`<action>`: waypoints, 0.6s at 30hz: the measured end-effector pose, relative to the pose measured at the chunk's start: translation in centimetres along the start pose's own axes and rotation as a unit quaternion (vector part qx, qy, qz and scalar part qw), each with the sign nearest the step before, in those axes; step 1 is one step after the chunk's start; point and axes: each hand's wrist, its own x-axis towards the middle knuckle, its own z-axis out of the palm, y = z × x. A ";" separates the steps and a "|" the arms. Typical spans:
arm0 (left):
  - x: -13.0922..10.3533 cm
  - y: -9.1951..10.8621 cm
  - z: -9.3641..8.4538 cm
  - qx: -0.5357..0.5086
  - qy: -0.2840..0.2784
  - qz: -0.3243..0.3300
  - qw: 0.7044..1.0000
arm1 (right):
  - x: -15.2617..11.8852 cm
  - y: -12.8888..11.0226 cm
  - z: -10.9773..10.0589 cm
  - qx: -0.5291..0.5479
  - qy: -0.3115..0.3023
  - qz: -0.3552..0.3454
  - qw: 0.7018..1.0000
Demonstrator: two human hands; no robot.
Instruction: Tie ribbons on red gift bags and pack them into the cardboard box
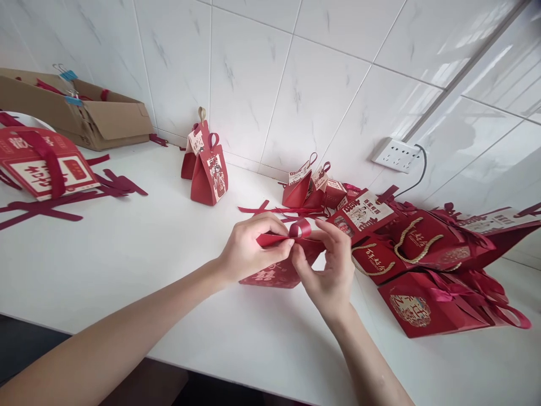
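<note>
A red gift box (274, 276) with pale printed characters stands on the white table in front of me, its lower front showing between my hands. At its top edge a dark red ribbon loop (301, 228) sticks up. My left hand (253, 248) pinches the top edge just left of the loop, thumb in front and fingers behind. On the other side, my right hand (329, 265) has its thumb and forefinger closed on the top edge by the loop's base. The fingers hide much of the upper box and the ribbon's lower ends.
Finished-looking small boxes (211, 175) stand by the tiled wall. Red boxes with rope handles (416, 237) pile up at right, below a power strip (396, 155). Loose ribbon strips (114, 183) and a cardboard carton (118, 118) lie at left, beside another red box (80, 163).
</note>
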 end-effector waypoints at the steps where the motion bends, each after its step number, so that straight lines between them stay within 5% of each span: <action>1: 0.1 0.0 -0.1 -0.009 -0.015 -0.018 1.000 | 0.2 0.0 -0.2 -0.010 -0.027 0.001 1.000; 7: 0.7 0.0 -0.7 -0.023 -0.057 -0.062 0.996 | 1.0 -0.2 -0.9 -0.032 -0.080 0.008 0.996; 18: 0.1 -0.3 0.0 0.009 -0.015 -0.071 0.997 | 1.0 -0.1 -0.9 -0.006 -0.097 0.030 0.995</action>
